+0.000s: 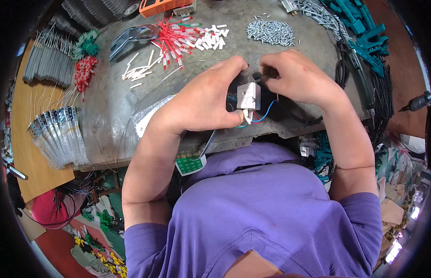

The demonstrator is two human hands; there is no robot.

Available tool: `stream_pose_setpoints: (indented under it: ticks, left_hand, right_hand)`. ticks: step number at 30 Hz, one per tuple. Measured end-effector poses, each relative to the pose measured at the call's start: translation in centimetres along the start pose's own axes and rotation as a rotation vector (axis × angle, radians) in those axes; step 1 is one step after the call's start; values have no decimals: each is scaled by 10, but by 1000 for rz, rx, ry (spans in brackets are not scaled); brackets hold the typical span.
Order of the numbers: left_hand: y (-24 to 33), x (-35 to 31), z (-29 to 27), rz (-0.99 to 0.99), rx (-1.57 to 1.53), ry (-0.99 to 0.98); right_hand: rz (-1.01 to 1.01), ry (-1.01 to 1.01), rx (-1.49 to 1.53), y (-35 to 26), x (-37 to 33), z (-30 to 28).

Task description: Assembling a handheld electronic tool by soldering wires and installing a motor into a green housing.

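Left hand [201, 104]: fingers clenched on a small white connector block [249, 96], thumb and forefinger pinching its lower end, where red and blue wires [262, 116] emerge. Right hand [296, 76]: fingers curled at the block's upper right edge, touching it; whether they grip a part there cannot be told. The block sits between both hands, near the front edge of the grey counter [104, 106]. Judged step: fitting or seating at the block. Next move calls for a steady left pinch and fine right fingertip pressure. Farther back lie red-and-white sleeved wires [178, 37] and a pile of small metal screws [270, 32].
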State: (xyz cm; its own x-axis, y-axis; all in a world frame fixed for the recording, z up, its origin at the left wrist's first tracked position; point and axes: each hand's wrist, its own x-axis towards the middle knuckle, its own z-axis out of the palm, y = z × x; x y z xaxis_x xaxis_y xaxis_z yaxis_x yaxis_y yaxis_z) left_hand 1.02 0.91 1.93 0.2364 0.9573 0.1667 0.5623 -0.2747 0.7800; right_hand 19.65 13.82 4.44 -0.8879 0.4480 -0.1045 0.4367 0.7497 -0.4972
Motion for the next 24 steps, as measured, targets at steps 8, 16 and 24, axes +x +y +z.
stream_pose_setpoints:
  ticks: [8, 16, 24]
  left_hand:
    - [-2, 4, 3, 41, 152, 11]
    - [0, -6, -2, 32, 155, 34]
    - [-9, -7, 1, 188, 229, 131]
  right_hand:
    - [-60, 162, -187, -19, 1, 22]
    - [-81, 145, -176, -17, 2, 19]
    - [-98, 92, -139, -15, 9, 20]
